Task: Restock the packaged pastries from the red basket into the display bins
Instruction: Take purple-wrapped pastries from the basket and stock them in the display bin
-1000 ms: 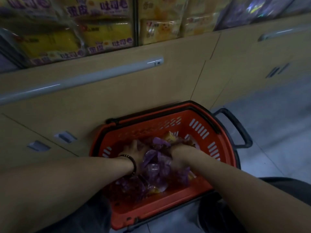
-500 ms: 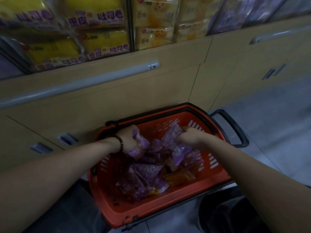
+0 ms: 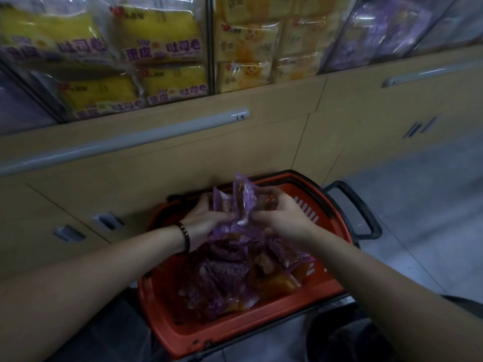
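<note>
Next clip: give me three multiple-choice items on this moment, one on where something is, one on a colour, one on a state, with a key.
1. Where does the red basket sit?
A. on the floor before the cabinet doors
B. on top of the display bins
C. hung from the rail

2. What colour are the wrappers of the bunch of packets held in the hands?
A. green
B. purple
C. white

3. What is the state of the two hands?
A. both open and empty
B. only the right holds packets
C. both closed on packets above the basket

Key: 1 A, the basket stands low against the cabinet doors. 2 B, the wrappers are purple. 3 C, the left hand and right hand grip the same bunch.
</note>
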A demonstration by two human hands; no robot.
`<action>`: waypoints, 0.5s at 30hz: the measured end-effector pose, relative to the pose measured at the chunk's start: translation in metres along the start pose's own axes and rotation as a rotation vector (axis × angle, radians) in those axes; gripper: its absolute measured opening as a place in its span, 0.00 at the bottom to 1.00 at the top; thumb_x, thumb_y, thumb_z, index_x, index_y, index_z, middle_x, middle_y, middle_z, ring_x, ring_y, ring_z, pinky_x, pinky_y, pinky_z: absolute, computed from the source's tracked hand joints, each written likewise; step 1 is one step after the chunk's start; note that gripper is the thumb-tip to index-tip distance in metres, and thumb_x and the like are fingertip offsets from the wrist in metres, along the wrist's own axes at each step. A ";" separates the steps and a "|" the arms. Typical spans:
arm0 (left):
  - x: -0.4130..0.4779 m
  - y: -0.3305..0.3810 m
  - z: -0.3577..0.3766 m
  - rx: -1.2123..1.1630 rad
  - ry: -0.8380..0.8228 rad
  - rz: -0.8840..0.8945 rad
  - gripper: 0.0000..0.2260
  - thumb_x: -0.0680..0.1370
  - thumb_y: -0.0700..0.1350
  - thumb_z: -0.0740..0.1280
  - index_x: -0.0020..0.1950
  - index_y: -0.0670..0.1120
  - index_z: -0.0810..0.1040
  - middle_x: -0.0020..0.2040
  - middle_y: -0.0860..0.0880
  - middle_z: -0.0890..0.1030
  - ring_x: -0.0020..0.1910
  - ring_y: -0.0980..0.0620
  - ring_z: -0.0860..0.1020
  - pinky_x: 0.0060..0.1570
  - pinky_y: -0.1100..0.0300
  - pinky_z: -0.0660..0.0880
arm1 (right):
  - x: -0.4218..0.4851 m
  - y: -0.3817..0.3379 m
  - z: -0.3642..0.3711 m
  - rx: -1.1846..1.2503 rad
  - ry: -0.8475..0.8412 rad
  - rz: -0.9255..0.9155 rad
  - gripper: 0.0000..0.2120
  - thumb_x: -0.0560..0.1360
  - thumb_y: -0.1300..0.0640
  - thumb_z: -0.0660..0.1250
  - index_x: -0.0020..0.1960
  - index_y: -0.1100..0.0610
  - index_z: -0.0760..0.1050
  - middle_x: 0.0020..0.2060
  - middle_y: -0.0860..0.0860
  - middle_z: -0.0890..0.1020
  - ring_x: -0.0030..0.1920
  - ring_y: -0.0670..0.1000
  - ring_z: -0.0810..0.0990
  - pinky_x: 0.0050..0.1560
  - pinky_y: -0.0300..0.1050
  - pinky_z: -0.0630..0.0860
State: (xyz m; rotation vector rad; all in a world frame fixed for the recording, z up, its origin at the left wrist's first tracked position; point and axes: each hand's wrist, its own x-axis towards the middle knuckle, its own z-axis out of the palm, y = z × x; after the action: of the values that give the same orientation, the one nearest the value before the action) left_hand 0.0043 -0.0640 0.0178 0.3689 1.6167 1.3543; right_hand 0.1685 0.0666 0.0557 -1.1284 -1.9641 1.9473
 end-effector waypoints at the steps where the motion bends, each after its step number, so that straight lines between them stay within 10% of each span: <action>1: 0.002 0.002 0.000 -0.021 -0.026 -0.003 0.30 0.68 0.38 0.81 0.66 0.45 0.72 0.57 0.41 0.84 0.51 0.43 0.85 0.42 0.50 0.83 | 0.003 0.003 -0.004 -0.030 0.056 0.000 0.31 0.71 0.61 0.80 0.69 0.53 0.70 0.52 0.53 0.86 0.47 0.55 0.88 0.41 0.50 0.84; 7: 0.007 0.026 -0.004 -0.065 -0.194 0.035 0.18 0.72 0.29 0.74 0.61 0.38 0.78 0.46 0.43 0.85 0.44 0.46 0.86 0.43 0.55 0.83 | 0.011 -0.001 -0.023 -0.087 0.056 0.060 0.71 0.50 0.45 0.90 0.82 0.42 0.52 0.66 0.53 0.79 0.52 0.58 0.88 0.47 0.61 0.86; 11: 0.004 0.036 -0.001 -0.043 -0.204 0.092 0.12 0.75 0.25 0.67 0.55 0.36 0.80 0.42 0.41 0.84 0.39 0.47 0.85 0.40 0.57 0.82 | 0.011 -0.009 -0.027 -0.538 0.123 -0.220 0.57 0.54 0.26 0.81 0.78 0.37 0.64 0.67 0.46 0.77 0.66 0.49 0.78 0.67 0.52 0.79; 15: 0.007 0.046 0.001 -0.140 -0.208 0.116 0.16 0.78 0.27 0.62 0.63 0.32 0.80 0.56 0.33 0.85 0.53 0.37 0.86 0.49 0.51 0.83 | 0.007 -0.024 -0.023 -0.367 0.235 -0.192 0.59 0.50 0.30 0.84 0.75 0.48 0.68 0.60 0.44 0.83 0.60 0.48 0.82 0.62 0.52 0.81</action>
State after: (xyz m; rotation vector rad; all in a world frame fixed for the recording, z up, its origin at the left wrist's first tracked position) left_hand -0.0131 -0.0431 0.0550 0.5081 1.3394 1.4567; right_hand 0.1674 0.0919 0.0777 -1.1335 -2.2535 1.3289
